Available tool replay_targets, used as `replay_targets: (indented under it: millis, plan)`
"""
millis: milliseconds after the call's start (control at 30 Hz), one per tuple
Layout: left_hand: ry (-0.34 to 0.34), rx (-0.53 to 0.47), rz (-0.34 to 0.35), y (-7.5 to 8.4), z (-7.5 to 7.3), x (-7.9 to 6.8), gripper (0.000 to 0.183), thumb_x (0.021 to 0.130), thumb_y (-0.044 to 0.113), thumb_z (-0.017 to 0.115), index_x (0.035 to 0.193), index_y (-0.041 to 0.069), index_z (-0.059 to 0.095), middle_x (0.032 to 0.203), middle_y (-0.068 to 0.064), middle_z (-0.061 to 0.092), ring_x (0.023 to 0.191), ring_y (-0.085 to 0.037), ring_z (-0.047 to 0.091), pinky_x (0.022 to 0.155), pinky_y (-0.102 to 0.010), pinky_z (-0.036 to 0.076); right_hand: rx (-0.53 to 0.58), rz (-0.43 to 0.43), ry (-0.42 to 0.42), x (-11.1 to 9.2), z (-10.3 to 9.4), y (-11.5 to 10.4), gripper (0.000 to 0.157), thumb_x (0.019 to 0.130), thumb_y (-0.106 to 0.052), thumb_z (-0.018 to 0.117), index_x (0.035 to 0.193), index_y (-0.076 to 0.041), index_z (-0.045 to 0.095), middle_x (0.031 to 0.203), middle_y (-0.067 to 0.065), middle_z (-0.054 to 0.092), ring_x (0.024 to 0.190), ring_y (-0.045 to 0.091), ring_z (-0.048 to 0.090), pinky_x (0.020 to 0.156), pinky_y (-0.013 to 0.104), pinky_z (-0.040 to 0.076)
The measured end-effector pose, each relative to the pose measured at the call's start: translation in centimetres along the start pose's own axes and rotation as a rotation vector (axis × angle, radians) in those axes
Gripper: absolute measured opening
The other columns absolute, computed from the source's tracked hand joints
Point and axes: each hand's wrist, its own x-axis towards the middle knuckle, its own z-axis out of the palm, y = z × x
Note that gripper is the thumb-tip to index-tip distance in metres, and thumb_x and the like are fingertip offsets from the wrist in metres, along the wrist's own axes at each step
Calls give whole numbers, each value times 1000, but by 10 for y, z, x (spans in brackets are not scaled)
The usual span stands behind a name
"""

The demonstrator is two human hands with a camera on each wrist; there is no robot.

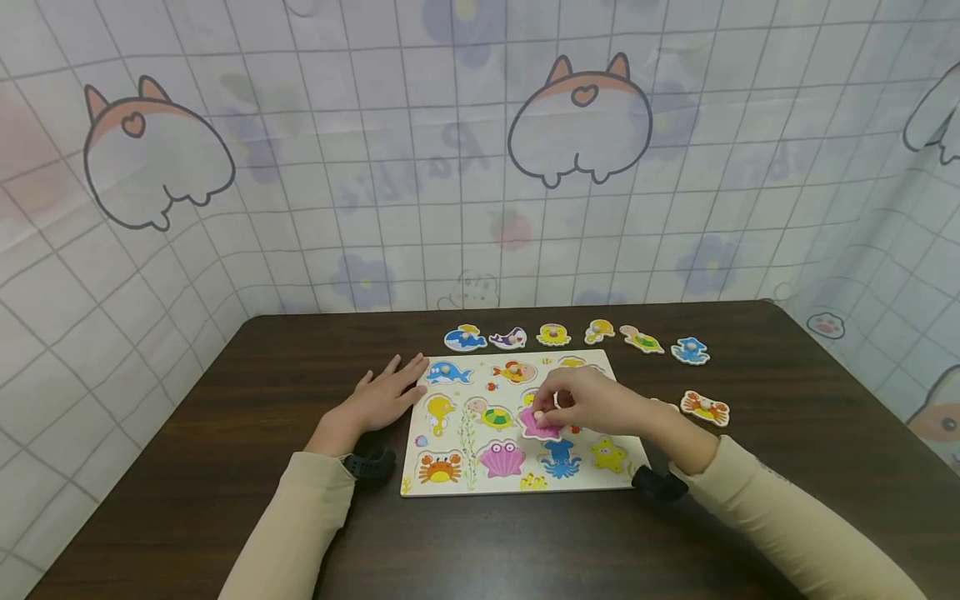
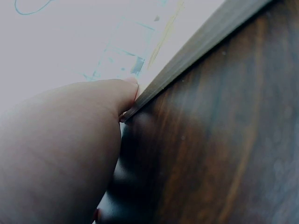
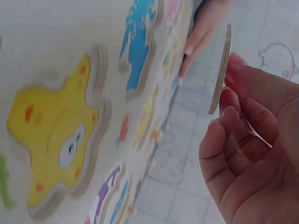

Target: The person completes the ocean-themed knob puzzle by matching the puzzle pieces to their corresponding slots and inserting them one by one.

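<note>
My right hand [image 1: 588,402] pinches a pink shell puzzle piece [image 1: 542,428] by its small knob, over the right half of a white puzzle board [image 1: 600,483]. In the right wrist view that wooden piece [image 3: 220,74] appears edge-on at the fingertips, tilted off the board. A pink shell picture [image 1: 502,458] shows on the board's lower middle, left of the held piece. My left hand [image 1: 384,396] lies with fingers spread along the board's upper left edge. In the left wrist view its thumb [image 2: 126,91] touches the board's side.
Behind the board stands a row of loose pieces: a blue whale [image 1: 465,337], a purple whale [image 1: 508,337], a yellow octopus [image 1: 553,335], a seahorse [image 1: 599,332], a turtle [image 1: 641,339] and a blue squid [image 1: 690,351]. A crab piece [image 1: 705,408] lies right of the right forearm.
</note>
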Motion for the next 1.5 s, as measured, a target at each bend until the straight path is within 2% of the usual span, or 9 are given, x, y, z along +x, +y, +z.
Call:
replay_targets:
  millis: [333, 600, 800, 1067, 1500]
  plan:
    - [3, 2, 3, 0, 0, 1, 63, 112, 38, 41, 166, 13, 21, 170, -10, 15, 155, -42, 5, 116, -72, 1, 0, -39, -68, 12, 22, -10, 4, 94, -18, 78, 96, -15, 76, 82, -9, 57, 73, 8, 51, 64, 23, 46]
    - [4, -1, 0, 0, 0, 0, 63, 111, 38, 42, 166, 14, 20, 170, -10, 15, 155, -42, 5, 116, -72, 1, -4, -54, -80, 21, 35, -16, 3, 91, -15, 80, 94, -15, 79, 80, -9, 58, 74, 8, 52, 66, 24, 47]
    - [-2, -8, 2, 1, -1, 0, 63, 112, 38, 41, 166, 14, 20, 171, -9, 15, 155, -41, 4, 116, -72, 0, 4, -31, -111, 27, 44, -19, 3, 90, -16, 81, 92, -14, 79, 75, -11, 59, 72, 8, 53, 65, 24, 45]
    - [0, -8, 4, 2, -2, -1, 63, 112, 36, 42, 166, 14, 20, 170, -10, 15, 155, -42, 4, 116, -72, 1, 14, 48, -122, 30, 49, -24, 3, 90, -14, 81, 90, -13, 78, 72, -9, 60, 68, 9, 52, 60, 22, 41]
    - [-4, -14, 3, 3, -2, -1, 63, 112, 36, 42, 166, 13, 20, 170, -9, 15, 155, -41, 4, 116, -72, 0, -25, 101, -147, 36, 52, -28, 4, 91, -17, 80, 88, -16, 78, 73, -9, 61, 73, 11, 54, 65, 27, 42]
